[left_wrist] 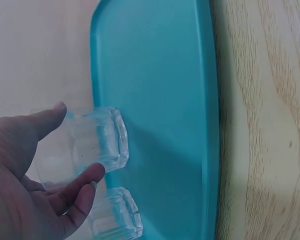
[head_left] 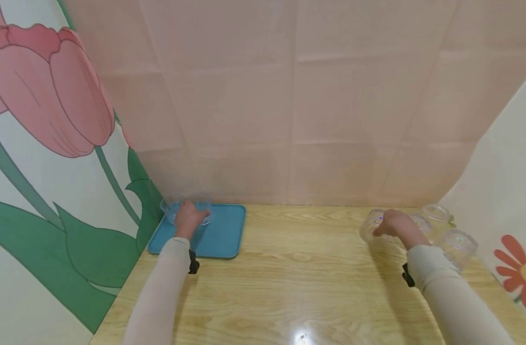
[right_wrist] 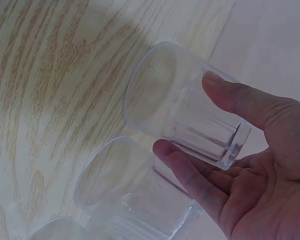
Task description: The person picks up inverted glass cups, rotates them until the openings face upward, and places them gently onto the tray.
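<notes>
Head: left hand (head_left: 188, 220) over blue tray (head_left: 224, 235), lower left; right hand (head_left: 396, 226), lower right.
Left wrist: thumb and fingers round upright glass (left_wrist: 110, 132), left of centre, base down, presumably for stability.
Right wrist: pinching upside-down glass (right_wrist: 152, 92), centre; sides probably easiest to grip.
</notes>
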Tool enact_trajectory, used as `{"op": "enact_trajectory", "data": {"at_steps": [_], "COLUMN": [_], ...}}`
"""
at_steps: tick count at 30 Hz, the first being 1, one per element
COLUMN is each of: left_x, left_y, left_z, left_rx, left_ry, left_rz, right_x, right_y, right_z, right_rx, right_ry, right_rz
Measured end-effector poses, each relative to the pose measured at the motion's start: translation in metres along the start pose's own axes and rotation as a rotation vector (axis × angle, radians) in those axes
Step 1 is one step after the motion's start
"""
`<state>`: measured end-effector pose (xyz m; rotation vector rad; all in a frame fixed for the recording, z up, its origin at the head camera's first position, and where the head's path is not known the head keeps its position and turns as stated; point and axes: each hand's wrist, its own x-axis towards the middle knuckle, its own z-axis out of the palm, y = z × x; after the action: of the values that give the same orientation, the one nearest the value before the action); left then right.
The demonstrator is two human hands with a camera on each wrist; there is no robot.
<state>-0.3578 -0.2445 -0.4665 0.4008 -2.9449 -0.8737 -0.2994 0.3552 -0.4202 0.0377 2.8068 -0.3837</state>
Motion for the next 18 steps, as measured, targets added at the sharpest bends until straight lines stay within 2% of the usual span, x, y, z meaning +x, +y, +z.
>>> {"op": "enact_trajectory", "data": {"at_steps": [8, 18], "left_x": [-0.002, -0.016], "left_y": [0.001, 0.006], "left_z": [-0.003, -0.012], "left_rx": [0.071, 0.104], "left_ry": [-0.004, 0.021], "left_rz": [0.012, 0.064], "right_x": [-0.001, 0.003], "right_y": [0.0, 0.005], "right_z": [0.001, 0.004], "right_rx": [0.005, 0.029], "right_ry": [0.004, -0.002], "right_rz": [0.005, 0.013]}}
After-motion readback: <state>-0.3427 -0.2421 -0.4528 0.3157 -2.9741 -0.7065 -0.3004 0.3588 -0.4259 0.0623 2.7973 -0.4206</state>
